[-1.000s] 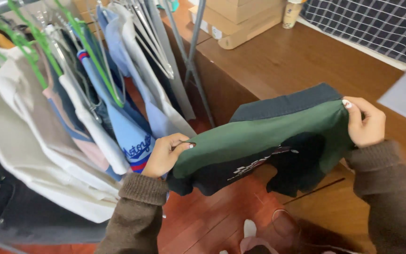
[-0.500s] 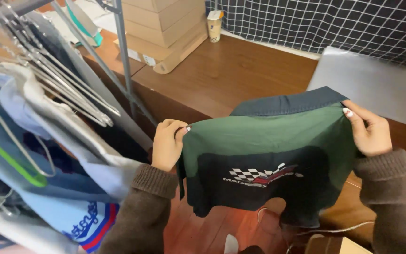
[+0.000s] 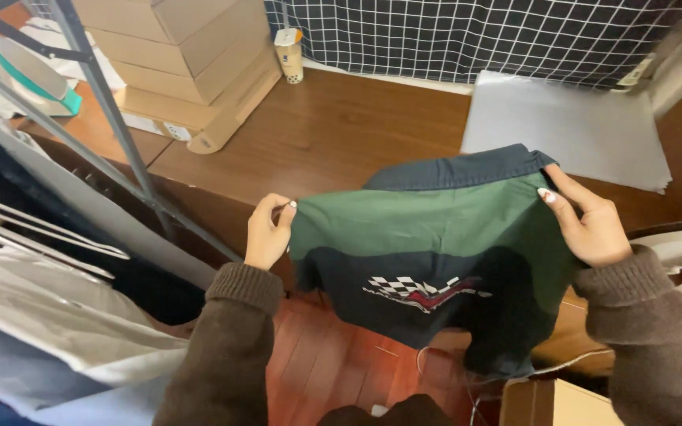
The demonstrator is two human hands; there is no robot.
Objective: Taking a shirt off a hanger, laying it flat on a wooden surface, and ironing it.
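Green-and-navy shirt (image 3: 436, 260) hangs spread between the two hands, held up in the air over the near edge of the wooden table (image 3: 333, 134), with its lower part dropping toward the red floorboards (image 3: 317, 371). The left hand (image 3: 266, 233) is closed, pinching one shoulder edge between thumb and fingers; the right hand (image 3: 590, 225) grips the other shoulder, thumb in front and fingers curled behind the cloth. So far the garment is off the clothes rack (image 3: 112, 118) and opened out flat enough to show its checkered chest print; it is not laid down, folded or on a hanger. Its dark collar (image 3: 459, 170) points up and away from the person, the hem points down, and the long axis runs roughly vertical, while the stretched shoulder line runs left to right, tilted slightly.
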